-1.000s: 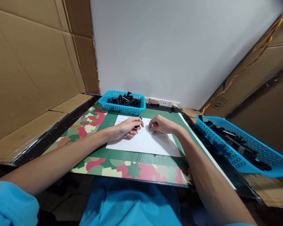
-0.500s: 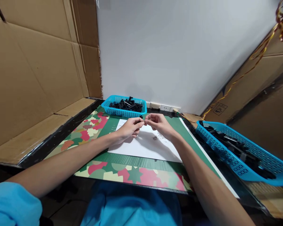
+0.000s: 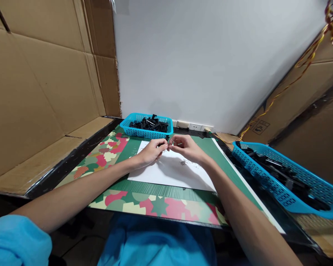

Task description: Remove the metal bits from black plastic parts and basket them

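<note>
My left hand is closed in a pinch over the white sheet, and a small black part pokes out beyond its fingertips. Most of that part is hidden by the fingers. Opposite it, my right hand has thumb and index finger brought together right at the left fingertips. Whatever those right fingers pinch is too small to make out. Beneath both hands lies the white sheet, with a scatter of tiny metallic pieces below my right hand.
A blue basket heaped with black plastic parts stands behind my hands by the wall. Another blue basket of black parts is at the right. Wall sockets line the back; cardboard walls the left. A green mat covers the table.
My hands stay together in nearly the same spot; the right fingers have shifted slightly against the left fingertips. The whole view has moved a little.
</note>
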The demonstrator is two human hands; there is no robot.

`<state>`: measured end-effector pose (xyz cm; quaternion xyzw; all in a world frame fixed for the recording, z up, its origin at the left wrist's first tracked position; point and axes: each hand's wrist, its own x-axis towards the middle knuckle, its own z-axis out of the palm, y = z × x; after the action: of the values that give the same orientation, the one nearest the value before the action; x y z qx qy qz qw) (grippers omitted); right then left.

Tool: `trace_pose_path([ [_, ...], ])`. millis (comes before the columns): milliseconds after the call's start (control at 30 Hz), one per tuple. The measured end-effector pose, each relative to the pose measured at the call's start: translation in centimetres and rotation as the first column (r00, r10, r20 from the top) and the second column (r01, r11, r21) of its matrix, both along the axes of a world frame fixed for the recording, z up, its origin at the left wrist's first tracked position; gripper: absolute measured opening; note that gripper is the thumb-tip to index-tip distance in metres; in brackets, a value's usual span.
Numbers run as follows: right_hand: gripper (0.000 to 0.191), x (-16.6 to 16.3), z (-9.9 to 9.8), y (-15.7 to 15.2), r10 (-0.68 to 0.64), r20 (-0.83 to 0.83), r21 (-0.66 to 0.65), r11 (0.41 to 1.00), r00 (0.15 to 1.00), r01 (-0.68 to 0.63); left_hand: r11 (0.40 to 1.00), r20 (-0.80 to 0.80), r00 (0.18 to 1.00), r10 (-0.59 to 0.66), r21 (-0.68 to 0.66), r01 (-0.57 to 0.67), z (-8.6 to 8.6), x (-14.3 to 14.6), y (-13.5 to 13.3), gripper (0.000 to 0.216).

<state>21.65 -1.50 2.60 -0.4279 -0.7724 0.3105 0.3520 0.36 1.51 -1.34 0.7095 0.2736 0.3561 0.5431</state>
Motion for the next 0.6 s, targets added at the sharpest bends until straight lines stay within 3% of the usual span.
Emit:
trace_pose_path([
  [267,0.031,0.28,0.16,-0.09,-0.025,0.048,0.061,0.998,0.999,0.022,0.937,-0.107,0.991,0.079,0.347,-0.037,0.15,-0.13,0.37,0.025],
  [500,0.027,0.40,0.07,-0.11,-0.026,0.140,0.111,0.994,0.990,0.010,0.933,-0.173,0.981,0.089,0.359,-0.021,0.12,-0.23,0.02,0.025],
  [600,0.025,0.55,0.37,-0.27,-0.058,0.098,0.136,0.990,0.993,0.045,0.960,-0.127,0.990,0.059,0.280,-0.021,0.30,-0.22,-0.15,0.031],
])
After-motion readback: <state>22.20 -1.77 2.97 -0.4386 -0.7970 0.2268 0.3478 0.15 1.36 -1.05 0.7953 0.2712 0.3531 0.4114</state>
